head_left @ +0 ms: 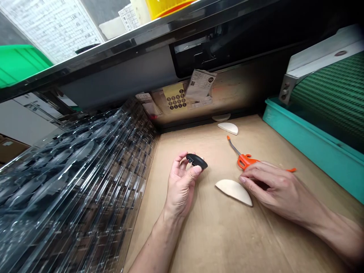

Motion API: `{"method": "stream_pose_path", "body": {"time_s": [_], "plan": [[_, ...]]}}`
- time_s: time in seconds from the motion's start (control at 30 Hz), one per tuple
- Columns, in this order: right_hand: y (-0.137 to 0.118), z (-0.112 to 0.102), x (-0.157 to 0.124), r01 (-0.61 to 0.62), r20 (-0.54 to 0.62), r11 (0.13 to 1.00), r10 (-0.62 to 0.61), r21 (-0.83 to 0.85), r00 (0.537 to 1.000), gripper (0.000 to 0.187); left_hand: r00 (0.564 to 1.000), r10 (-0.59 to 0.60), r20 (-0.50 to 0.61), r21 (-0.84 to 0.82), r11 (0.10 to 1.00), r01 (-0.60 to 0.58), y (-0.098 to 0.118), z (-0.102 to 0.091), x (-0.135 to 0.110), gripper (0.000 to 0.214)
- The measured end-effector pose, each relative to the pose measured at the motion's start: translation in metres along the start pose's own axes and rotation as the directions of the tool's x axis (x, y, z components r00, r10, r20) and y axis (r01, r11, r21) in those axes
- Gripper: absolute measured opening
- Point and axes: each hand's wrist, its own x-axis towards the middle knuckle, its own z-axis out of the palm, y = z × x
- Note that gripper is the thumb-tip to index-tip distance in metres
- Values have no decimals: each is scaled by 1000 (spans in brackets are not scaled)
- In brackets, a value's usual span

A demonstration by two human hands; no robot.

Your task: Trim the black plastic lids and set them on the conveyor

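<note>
L hand pinches black shell between thumb and fingers, held over bench. Looks light, stiff, smooth: hold by rim. R hand loosely curled over orange tool; grasp can't tell.

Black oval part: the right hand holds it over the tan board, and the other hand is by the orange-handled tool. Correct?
No: the left hand holds the black oval part, not the right, as the head view shows. It is over the tan board, and the right hand is by the orange-handled tool.
</note>
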Motion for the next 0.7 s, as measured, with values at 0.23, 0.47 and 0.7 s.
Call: {"method": "stream_pose_path", "body": {"time_s": [0.23, 0.47, 0.7], "plan": [[0, 1, 0, -18, 11, 1000, 18, -8, 1000, 18, 998, 53, 29, 45, 998, -54, -1, -1, 0, 51], [1, 2, 0, -5, 23, 1000, 5, 5, 1000, 17, 990, 133, 41, 141, 980, -138, -2, -1, -2, 49], [1, 0, 0, -17, 34, 1000, 17, -3, 999, 18, 954, 297, 31, 259, 920, -294, -4, 6, -7, 46]]}}
